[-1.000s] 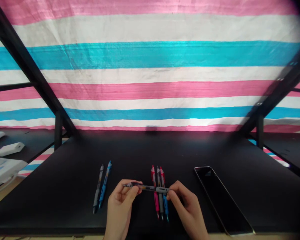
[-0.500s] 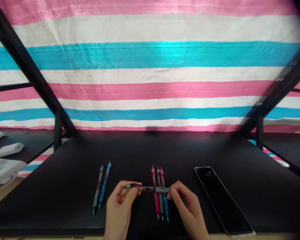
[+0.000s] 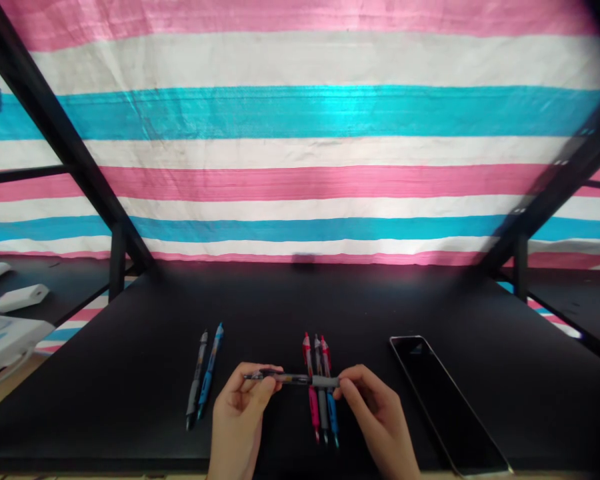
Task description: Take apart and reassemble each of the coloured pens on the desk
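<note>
A big sheet [image 3: 300,183] with pink, white and blue stripes hangs behind a flat black table [image 3: 290,300]. A dark phone [image 3: 447,403] lies on the right. The left hand [image 3: 241,407] pinches 1 end of a thin pen [image 3: 295,379], and the right hand [image 3: 373,408] pinches the other. It crosses over 3 pens [image 3: 323,408] lying side by side. 2 more pens [image 3: 206,385] lie left. The thin pen has a see-through middle, a gray grip and a dark clip.
</note>
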### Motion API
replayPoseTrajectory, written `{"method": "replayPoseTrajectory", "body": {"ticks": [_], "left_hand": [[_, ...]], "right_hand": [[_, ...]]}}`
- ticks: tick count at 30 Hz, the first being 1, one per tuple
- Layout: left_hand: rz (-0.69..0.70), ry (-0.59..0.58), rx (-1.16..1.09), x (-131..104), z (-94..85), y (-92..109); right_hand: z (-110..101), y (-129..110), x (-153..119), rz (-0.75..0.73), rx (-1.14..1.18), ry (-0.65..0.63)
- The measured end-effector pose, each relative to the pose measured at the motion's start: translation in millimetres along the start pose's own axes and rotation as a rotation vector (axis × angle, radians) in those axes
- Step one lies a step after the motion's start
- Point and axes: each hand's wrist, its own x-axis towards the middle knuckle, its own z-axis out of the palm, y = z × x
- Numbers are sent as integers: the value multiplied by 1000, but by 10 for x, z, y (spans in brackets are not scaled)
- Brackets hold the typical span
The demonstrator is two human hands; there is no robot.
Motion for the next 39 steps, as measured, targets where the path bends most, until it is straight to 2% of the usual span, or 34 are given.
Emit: {"method": "replayPoseTrajectory", "body": {"ticks": [7, 15, 19, 39], "left_hand": [[-1, 35, -85, 3, -11, -8], [10, 122, -189, 23, -33, -43], [12, 114, -193, 9, -43, -35], [12, 72, -167, -2, -69, -58]], "right_hand": [[-66, 99, -46, 38, 211, 104], [-112, 214, -11, -6, 476, 217], [-109, 237, -6, -24, 555, 217], [-127, 217, -24, -54, 533, 172]]}}
